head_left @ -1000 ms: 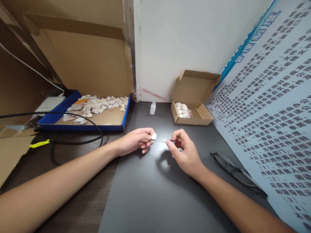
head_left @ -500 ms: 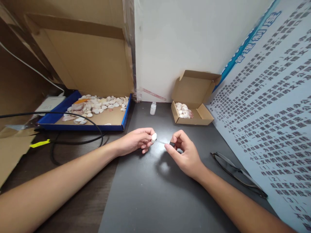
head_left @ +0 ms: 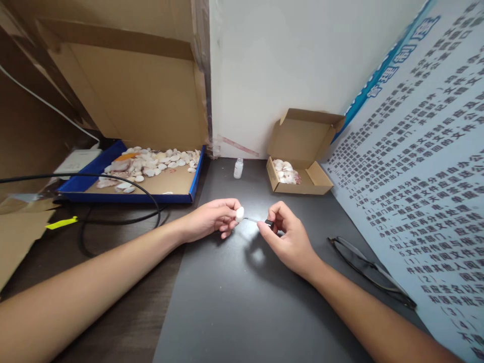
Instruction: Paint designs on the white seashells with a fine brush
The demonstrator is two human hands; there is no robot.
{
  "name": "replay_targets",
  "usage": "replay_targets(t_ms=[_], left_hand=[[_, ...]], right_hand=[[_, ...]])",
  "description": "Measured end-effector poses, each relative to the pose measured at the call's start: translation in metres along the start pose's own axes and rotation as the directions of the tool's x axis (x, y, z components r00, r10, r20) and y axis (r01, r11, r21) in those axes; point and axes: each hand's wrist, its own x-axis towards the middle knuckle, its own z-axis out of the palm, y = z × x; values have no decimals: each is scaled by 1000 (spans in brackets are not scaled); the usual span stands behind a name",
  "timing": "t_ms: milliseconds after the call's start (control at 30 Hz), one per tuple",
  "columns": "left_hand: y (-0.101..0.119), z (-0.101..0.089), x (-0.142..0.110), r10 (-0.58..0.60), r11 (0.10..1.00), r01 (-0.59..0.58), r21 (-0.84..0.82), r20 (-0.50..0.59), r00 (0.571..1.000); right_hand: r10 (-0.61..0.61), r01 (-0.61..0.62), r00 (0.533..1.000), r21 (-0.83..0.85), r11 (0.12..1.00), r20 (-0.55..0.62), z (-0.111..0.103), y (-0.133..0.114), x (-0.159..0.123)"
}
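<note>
**Shell and thin tool held over the counter**

The left hand [head_left: 212, 219] pinches a small white shell [head_left: 239, 213] in closed fingers above the dark counter [head_left: 242, 302]. At its 3 o'clock, the right hand [head_left: 289, 239] clamps a thin applicator [head_left: 259, 221], its tip at the shell

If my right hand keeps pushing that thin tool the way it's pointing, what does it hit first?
The right hand points its thin tool leftward at the white shell pinched in the left hand. The tip looks at or just short of the shell; depth is unclear.
</note>
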Motion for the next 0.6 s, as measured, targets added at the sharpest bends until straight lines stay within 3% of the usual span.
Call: replay_targets(t_ms=[167, 600], left_hand=[[-1, -1, 0, -1, 1000, 1, 0, 6, 1000], [-1, -1, 0, -2, 1000, 2, 21, 13, 1000]], right_hand=[[-10, 10, 1000, 34, 999, -20, 0, 1, 0], [-55, 48, 996, 103, 994, 65, 0, 2, -4]])
